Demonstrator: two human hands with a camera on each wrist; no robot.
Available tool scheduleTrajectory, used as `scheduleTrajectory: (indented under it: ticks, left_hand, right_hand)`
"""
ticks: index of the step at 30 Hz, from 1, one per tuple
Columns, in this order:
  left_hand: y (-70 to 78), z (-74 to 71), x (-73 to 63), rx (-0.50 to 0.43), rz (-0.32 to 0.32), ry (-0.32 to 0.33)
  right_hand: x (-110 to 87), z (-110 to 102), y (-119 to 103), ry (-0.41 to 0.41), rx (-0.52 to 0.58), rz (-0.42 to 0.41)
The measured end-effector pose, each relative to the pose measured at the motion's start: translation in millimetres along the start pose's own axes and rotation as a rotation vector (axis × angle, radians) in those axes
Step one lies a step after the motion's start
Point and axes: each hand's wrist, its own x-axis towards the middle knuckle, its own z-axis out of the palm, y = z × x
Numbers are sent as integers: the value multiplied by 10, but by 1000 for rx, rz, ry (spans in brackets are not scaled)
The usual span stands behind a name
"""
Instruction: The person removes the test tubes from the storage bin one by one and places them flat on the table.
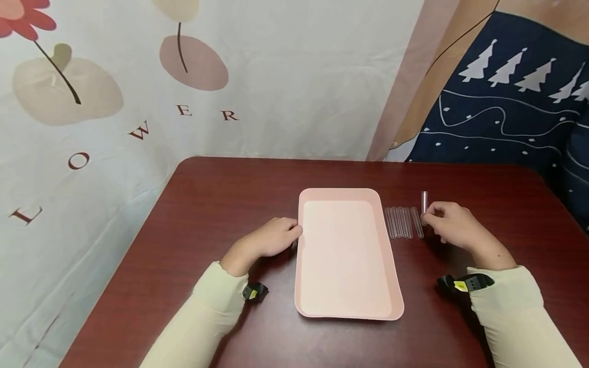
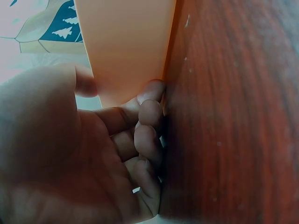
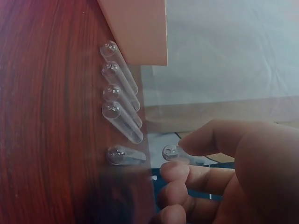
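My right hand [image 1: 453, 225] pinches a clear test tube [image 1: 424, 199] between thumb and index finger, just right of the row. In the right wrist view the rounded end of the held test tube [image 3: 170, 152] pokes out between the fingertips, raised off the table. Several more clear test tubes [image 1: 399, 223] lie side by side along the right edge of a pink tray [image 1: 347, 260]; one of them [image 3: 125, 155] lies slightly apart, nearest the hand. On the tray's left edge, my left hand [image 1: 272, 238] grips the rim, thumb at the top and curled fingers low beside the wall.
A dark reddish wooden table [image 1: 221, 204] carries everything. Behind it hangs a pale cloth [image 1: 294, 92] printed with flowers and letters, and a dark blue cloth [image 1: 497, 112] with white trees hangs at the right. Each wrist wears a black strap [image 1: 478, 282].
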Motion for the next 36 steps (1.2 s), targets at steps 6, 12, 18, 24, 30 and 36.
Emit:
scheduleTrajectory:
  ticks: [6,12,18,24,30,36]
  left_hand:
    - [4,-2,10,8,10,6]
    - [0,-4,5,14,3,8]
    - [5,-2,14,20,-5,12]
    - [4,3,18,29,0,12]
    - [6,3,20,23,3,17]
    - [4,6,25,28,3,16]
  right_hand:
    - [10,-19,35,-30,11,0]
    - [24,-13,60,-49,-21,6]
    - [23,-1,90,-73,-58,15]
    - [16,3,103,-94,-75,12]
    - [20,9,119,-93,-82,1]
    - [19,21,125,-100,-90,0]
